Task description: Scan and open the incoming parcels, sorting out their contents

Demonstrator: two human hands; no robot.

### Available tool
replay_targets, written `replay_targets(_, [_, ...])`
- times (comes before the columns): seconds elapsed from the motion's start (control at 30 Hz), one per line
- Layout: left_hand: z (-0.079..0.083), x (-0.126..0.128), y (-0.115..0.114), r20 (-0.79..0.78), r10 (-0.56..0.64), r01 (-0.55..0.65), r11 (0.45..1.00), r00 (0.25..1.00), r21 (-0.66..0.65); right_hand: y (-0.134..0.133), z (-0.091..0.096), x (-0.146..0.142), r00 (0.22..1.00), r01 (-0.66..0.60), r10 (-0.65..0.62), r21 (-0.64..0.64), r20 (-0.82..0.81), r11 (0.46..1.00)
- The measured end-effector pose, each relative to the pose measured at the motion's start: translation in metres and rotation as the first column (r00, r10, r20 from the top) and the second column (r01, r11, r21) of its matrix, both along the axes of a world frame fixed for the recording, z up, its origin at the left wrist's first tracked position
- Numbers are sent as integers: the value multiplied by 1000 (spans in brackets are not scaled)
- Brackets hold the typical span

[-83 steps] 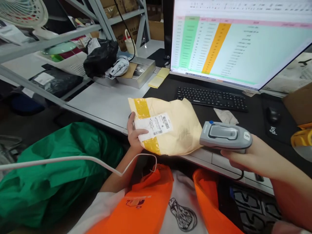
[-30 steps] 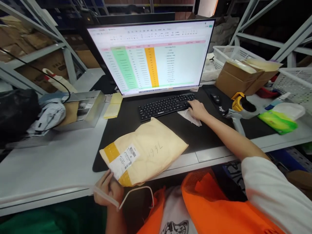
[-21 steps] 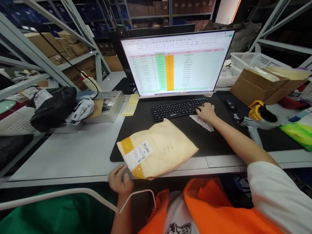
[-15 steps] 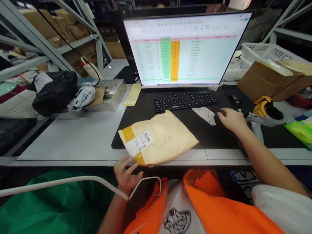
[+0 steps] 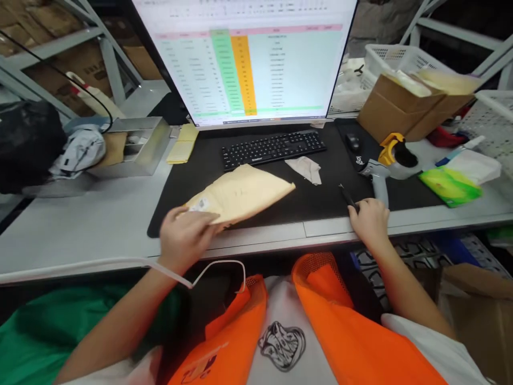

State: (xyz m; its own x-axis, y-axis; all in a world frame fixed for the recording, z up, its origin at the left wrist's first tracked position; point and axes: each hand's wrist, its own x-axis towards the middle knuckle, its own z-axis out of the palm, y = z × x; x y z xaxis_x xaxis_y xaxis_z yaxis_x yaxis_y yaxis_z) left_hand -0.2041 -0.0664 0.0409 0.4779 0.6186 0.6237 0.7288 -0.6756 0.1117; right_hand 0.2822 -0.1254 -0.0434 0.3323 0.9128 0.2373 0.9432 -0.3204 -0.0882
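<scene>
A pale yellow mailing envelope (image 5: 244,195) lies on the black desk mat, its near left end lifted slightly. My left hand (image 5: 184,235) is closed on that end and covers most of its white label. At the desk's front edge, my right hand (image 5: 371,222) has its fingers closed round a slim black pen-like tool (image 5: 348,197) whose thin tip points away from me. Just beyond this hand stands a grey handheld scanner (image 5: 379,182). A crumpled scrap of paper (image 5: 306,169) rests between the envelope and the keyboard (image 5: 274,149).
A large monitor (image 5: 264,64) stands behind the keyboard. To the right are a mouse (image 5: 352,142), a yellow tape dispenser (image 5: 395,152), a green packet (image 5: 451,184) and a cardboard box (image 5: 401,107). A metal tray (image 5: 138,147) sits left. A white cable (image 5: 120,262) crosses near my left forearm.
My left hand has moved up onto the envelope and gripped its end, tilting it. My right hand has come back from beside the paper scrap to the black tool. The view has shifted right.
</scene>
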Motion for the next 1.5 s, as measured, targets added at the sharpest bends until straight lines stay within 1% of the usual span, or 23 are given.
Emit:
replay_targets(0.07, [34, -1, 15, 111, 148, -143, 988, 983, -50, 0, 2, 5, 999, 7, -6, 30, -41, 1000])
replay_targets(0.13, [66, 2, 31, 194, 314, -276, 940, 929, -200, 0, 5, 9, 993, 34, -22, 100, -118, 994])
replay_targets(0.2, [90, 8, 49, 246, 401, -303, 884, 882, -357, 1, 12, 8, 976, 48, -4, 198, -218, 979])
replay_targets(0.27, [103, 18, 69, 246, 381, -241, 858, 892, -453, 3, 29, -3, 953, -1, 95, 309, -289, 951])
replay_targets(0.33, [106, 31, 87, 195, 293, -170, 862, 936, -478, 4, 56, -24, 925, -126, 258, 418, -278, 900])
replay_targets(0.4, [103, 46, 99, 119, 178, -104, 881, 977, -462, 9, 89, -53, 889, -284, 412, 467, -198, 837])
replay_targets(0.5, [100, 66, 106, 11, 81, -71, 926, 997, -370, 26, 131, -94, 848, -467, 527, 397, -52, 790])
replay_targets(0.57, [101, 75, 107, -81, 88, -109, 943, 993, -314, 40, 148, -115, 837, -526, 545, 330, 41, 784])
replay_targets(0.63, [102, 79, 106, -156, 94, -138, 945, 983, -296, 52, 156, -130, 830, -555, 546, 273, 113, 786])
replay_targets(0.7, [101, 81, 104, -185, 48, -103, 948, 982, -301, 62, 160, -140, 822, -570, 546, 226, 161, 790])
replay_targets(0.77, [99, 80, 102, -183, -57, -2, 952, 981, -307, 73, 165, -137, 806, -590, 563, 180, 181, 787])
replay_targets(0.83, [97, 76, 101, -181, -160, 97, 944, 970, -314, 87, 174, -116, 820, -569, 547, 139, 167, 811])
replay_targets(0.9, [97, 67, 102, -175, -191, 125, 935, 966, -331, 101, 184, -72, 910, -412, 397, 138, 120, 901])
replay_targets(0.93, [99, 61, 103, -172, -177, 110, 932, 969, -345, 107, 187, -44, 964, -262, 251, 158, 85, 952])
replay_targets(1.0, [106, 50, 107, -176, -126, 52, 926, 976, -375, 114, 186, 12, 999, 42, -41, 169, -6, 985])
replay_targets(1.07, [119, 45, 114, -209, -91, 5, 925, 974, -381, 114, 168, 53, 995, 91, -88, 58, -48, 994])
replay_targets(1.13, [132, 53, 122, -281, -72, -34, 934, 957, -355, 109, 137, 67, 995, 61, -66, -70, -73, 996])
replay_targets(1.23, [145, 88, 136, -427, -51, -107, 935, 903, -339, 98, 89, 38, 995, -5, -12, -177, -95, 984])
replay_targets(1.3, [148, 121, 143, -489, -60, -138, 923, 870, -359, 93, 73, -2, 987, -119, 109, -78, -119, 990])
replay_targets(1.33, [148, 136, 145, -502, -73, -141, 916, 862, -376, 92, 72, -24, 967, -214, 218, 43, -134, 976])
replay_targets(1.37, [148, 149, 147, -510, -84, -143, 910, 856, -390, 92, 74, -46, 926, -321, 351, 197, -141, 926])
replay_targets(1.43, [150, 167, 149, -527, -131, -127, 896, 839, -426, 97, 87, -87, 802, -487, 589, 461, -99, 742])
replay_targets(1.5, [152, 174, 147, -529, -224, -66, 878, 819, -474, 105, 101, -118, 710, -570, 704, 573, -16, 588])
